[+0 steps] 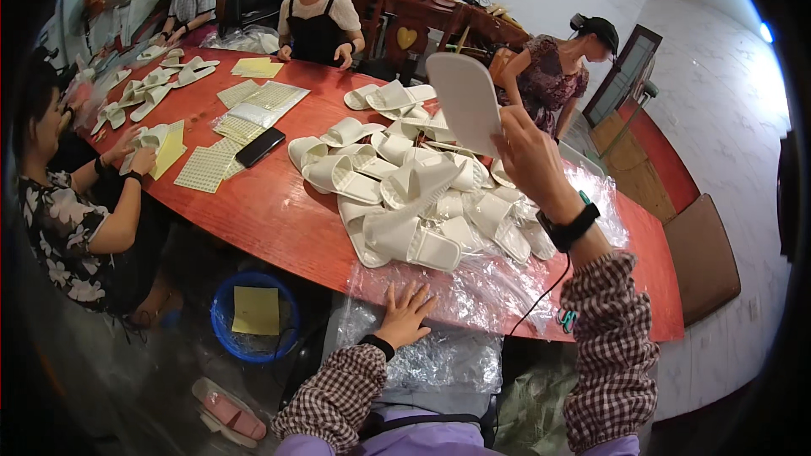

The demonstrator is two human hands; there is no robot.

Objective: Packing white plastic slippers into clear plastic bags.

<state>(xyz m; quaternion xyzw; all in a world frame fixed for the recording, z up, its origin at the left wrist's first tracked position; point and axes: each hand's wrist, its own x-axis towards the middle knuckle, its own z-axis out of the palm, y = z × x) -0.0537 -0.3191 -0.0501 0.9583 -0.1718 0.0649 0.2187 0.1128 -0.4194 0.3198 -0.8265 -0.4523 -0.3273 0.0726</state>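
Raised over the right part of the table, my right hand [532,156] grips a white slipper [463,101] by one end, its flat sole in view. My left hand [405,317] rests with fingers spread on clear plastic film [481,304] at the near table edge and holds nothing. Just beyond it lies a heap of white slippers [427,243], piled loosely over one another and partly over the film. The raised slipper and my right hand hide part of the heap's far right side.
On the red table [262,228] lie a dark phone [260,147] and yellow sticker sheets [201,169]. At left a co-worker [93,211] handles a slipper and a yellow sheet. A blue bin [221,329] stands below; green-handled scissors [566,319] lie by my right forearm.
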